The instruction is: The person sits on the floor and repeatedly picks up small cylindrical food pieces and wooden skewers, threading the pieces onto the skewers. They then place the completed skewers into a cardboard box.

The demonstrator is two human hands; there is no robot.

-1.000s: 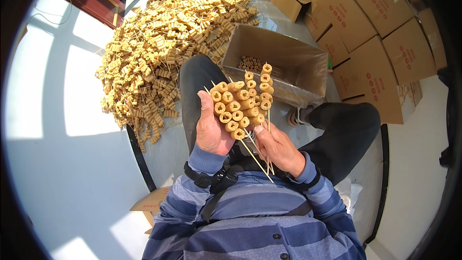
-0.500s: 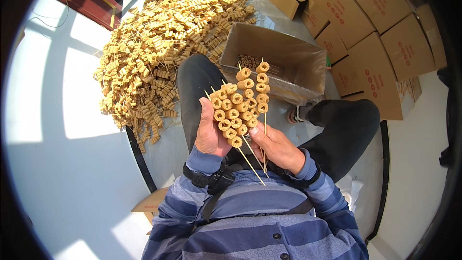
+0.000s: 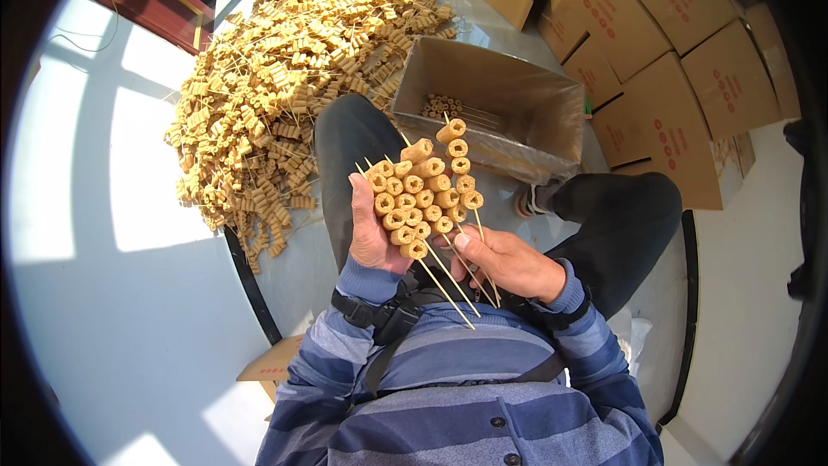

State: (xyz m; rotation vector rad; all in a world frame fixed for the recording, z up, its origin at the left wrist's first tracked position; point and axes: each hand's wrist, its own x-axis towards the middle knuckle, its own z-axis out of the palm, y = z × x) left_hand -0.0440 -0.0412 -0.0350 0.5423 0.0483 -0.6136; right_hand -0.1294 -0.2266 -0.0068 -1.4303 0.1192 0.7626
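Note:
Against my cupped left hand lies a bunch of skewers, each threaded with short, hollow, golden-brown snack rolls. Its thumb stands up along the bunch's left side, and the other fingers are hidden behind it. My right hand pinches the bare lower sticks on the right between thumb and fingers. One of these is a skewer that leans apart from the bunch at its upper end. Other bare stick ends point down toward my lap.
Beyond my knees stands an open, lined cardboard box with several skewers at its bottom. A large heap of skewers covers the floor at the far left. Stacked cartons line the right side; another carton sits near my left elbow.
One of the two right-hand skewers now lies up against the bunch in my left hand. My right hand has shifted slightly right and down, and the other skewer tilts further left.

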